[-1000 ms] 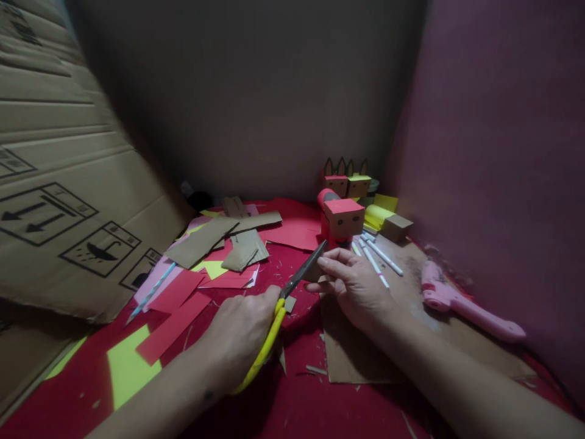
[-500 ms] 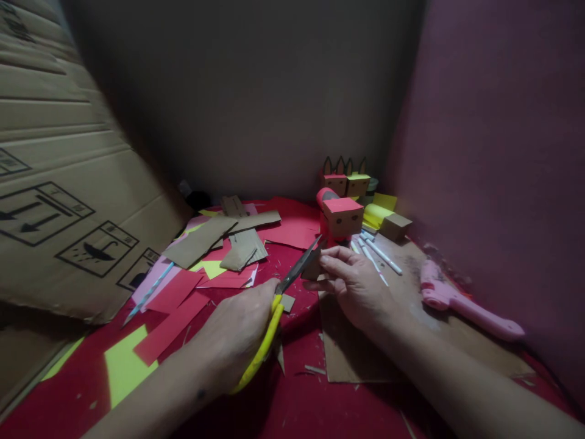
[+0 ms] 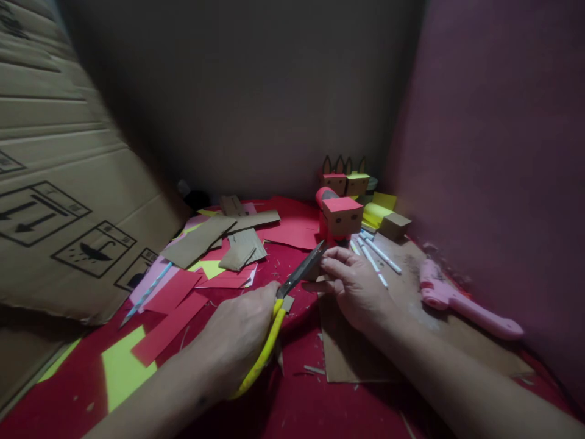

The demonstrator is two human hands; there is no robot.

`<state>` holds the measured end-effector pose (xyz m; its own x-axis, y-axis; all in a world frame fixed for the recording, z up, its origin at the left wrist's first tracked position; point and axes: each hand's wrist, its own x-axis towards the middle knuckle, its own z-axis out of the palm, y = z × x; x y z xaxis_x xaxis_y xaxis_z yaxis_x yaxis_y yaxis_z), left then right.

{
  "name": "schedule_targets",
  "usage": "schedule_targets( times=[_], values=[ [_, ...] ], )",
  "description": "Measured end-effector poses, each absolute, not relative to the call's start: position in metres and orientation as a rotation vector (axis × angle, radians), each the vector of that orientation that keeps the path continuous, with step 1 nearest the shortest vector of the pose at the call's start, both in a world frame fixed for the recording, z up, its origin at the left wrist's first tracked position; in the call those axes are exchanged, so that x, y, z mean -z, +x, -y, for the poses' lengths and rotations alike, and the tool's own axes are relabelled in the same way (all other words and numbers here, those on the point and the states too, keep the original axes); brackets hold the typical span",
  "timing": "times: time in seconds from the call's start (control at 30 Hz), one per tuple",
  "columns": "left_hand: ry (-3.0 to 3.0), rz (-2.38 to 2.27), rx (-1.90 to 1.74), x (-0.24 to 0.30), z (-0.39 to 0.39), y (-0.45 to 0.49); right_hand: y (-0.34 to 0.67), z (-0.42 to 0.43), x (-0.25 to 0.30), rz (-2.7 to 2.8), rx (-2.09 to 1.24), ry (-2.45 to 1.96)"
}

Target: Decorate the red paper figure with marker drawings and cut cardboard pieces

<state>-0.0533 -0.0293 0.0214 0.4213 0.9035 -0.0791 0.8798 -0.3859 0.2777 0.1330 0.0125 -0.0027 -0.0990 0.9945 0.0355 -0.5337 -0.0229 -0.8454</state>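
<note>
My left hand [image 3: 242, 332] is closed around the yellow handles of a pair of scissors [image 3: 265, 353]. The dark blades point up and to the right, close together, and lie against a small cardboard piece [image 3: 314, 271]. My right hand [image 3: 359, 283] pinches that piece between thumb and fingers, which hide part of it. Just behind the blade tips stands a cardboard box head with a red top [image 3: 342, 216] and two drawn eyes. A small cardboard scrap [image 3: 287, 303] lies under the scissors on the red cloth [image 3: 301, 408].
A pink glue gun [image 3: 470, 305] rests at right on a cardboard sheet [image 3: 361, 360], near several white pens [image 3: 381, 256]. Paper and cardboard offcuts [image 3: 201, 241] cover the left side, with a blue-white pencil [image 3: 146, 296]. A large carton [image 3: 91, 201] stands left; eared box figures [image 3: 345, 183] stand behind.
The scissor blades have come closer together over the cardboard piece, their tips slightly lower and further right. My right hand has hardly moved.
</note>
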Motion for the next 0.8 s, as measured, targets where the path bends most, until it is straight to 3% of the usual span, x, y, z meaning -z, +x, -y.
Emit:
schedule_targets(
  times=[0.8],
  values=[
    [2.493,-1.522,-0.084,-0.0165,0.0257,-0.0580,0.1320,-0.0110,0.0051,0.827,-1.513,-0.719]
  ],
)
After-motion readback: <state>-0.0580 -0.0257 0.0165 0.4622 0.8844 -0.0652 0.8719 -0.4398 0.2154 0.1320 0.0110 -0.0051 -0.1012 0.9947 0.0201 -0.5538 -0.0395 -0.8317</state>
